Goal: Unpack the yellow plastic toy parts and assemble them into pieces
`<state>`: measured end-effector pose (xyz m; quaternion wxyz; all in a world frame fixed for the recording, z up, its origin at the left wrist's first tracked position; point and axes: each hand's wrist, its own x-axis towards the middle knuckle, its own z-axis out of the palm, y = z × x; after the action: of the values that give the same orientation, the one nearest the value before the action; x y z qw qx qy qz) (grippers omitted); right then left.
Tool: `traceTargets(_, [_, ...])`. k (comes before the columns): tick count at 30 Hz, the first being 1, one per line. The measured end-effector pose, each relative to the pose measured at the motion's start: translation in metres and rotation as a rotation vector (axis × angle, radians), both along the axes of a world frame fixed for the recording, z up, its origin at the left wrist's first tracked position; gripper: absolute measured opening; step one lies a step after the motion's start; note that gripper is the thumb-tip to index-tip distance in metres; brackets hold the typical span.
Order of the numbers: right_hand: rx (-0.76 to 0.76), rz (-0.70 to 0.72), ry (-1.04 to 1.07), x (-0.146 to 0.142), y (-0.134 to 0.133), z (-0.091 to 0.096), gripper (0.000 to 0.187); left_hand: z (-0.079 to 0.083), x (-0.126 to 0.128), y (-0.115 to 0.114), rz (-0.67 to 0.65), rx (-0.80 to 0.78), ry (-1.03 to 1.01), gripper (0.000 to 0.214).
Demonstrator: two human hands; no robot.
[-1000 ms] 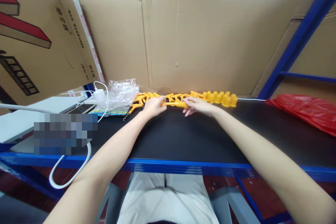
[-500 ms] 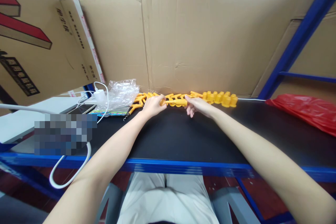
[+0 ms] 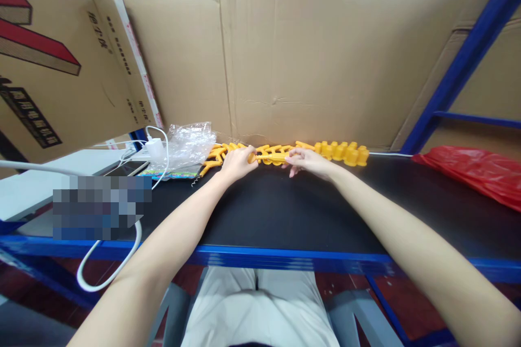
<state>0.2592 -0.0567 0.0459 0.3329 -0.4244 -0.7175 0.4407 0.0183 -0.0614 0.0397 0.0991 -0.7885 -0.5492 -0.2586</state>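
Note:
A slim yellow plastic piece (image 3: 275,156) is held level between my two hands near the back of the black tabletop. My left hand (image 3: 238,164) is closed around its left end, thumb toward the middle. At its right end, the fingers of my right hand (image 3: 307,163) pinch it from the side, the lower fingers loosely curled. Branched yellow plastic pieces (image 3: 212,156) lie in a row behind the hands, partly hidden by them. Several yellow cup-like pieces (image 3: 341,152) stand just right of my right hand.
A tall cardboard sheet (image 3: 325,59) closes off the back. Left are a clear plastic bag (image 3: 185,143), a white charger (image 3: 154,147) with cables, and a blurred-out object (image 3: 101,207). A red plastic bag (image 3: 474,171) lies right. The table's blue edge (image 3: 285,257) runs in front.
My right hand's fingers have drawn in on the right end of the yellow piece, the hand shifting slightly left. My left hand stays where it was.

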Motion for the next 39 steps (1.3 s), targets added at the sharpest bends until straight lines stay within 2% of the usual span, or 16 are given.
traceTargets(1, [-0.011, 0.001, -0.002, -0.002, 0.0, 0.0, 0.032, 0.0, 0.0, 0.0, -0.005, 0.006, 0.002, 0.029])
traceTargets(5, [-0.089, -0.068, -0.008, -0.007, 0.0, 0.0, 0.051, -0.001, 0.002, -0.001, -0.027, 0.022, 0.011, 0.028])
traceTargets(7, [-0.109, -0.103, -0.024, -0.007, 0.001, 0.0, 0.054, -0.001, 0.002, 0.0, -0.034, 0.026, 0.012, 0.028])
traceTargets(10, [-0.129, -0.079, -0.038, -0.003, 0.003, 0.0, 0.056, -0.001, 0.002, -0.001, -0.036, 0.028, 0.012, 0.028])
traceTargets(14, [-0.039, 0.005, -0.048, 0.004, 0.004, 0.0, 0.047, 0.001, 0.001, -0.001, -0.02, 0.013, 0.008, 0.028])
traceTargets(16, [0.036, 0.007, -0.048, 0.005, 0.003, 0.001, 0.053, 0.001, 0.001, -0.001, -0.026, 0.017, 0.005, 0.028])
traceTargets(18, [0.066, -0.007, -0.05, 0.003, 0.002, 0.002, 0.045, 0.001, 0.001, -0.001, -0.037, 0.027, 0.003, 0.028])
traceTargets(21, [0.063, -0.013, -0.06, -0.001, -0.002, 0.005, 0.033, 0.0, 0.001, -0.002, -0.045, 0.036, 0.002, 0.027])
traceTargets(27, [0.044, -0.025, -0.048, -0.004, -0.005, 0.007, 0.044, 0.001, 0.001, -0.002, -0.028, 0.025, 0.009, 0.027])
traceTargets(39, [0.04, -0.028, -0.009, -0.003, 0.0, 0.002, 0.035, 0.0, 0.0, 0.001, -0.054, 0.027, -0.003, 0.027])
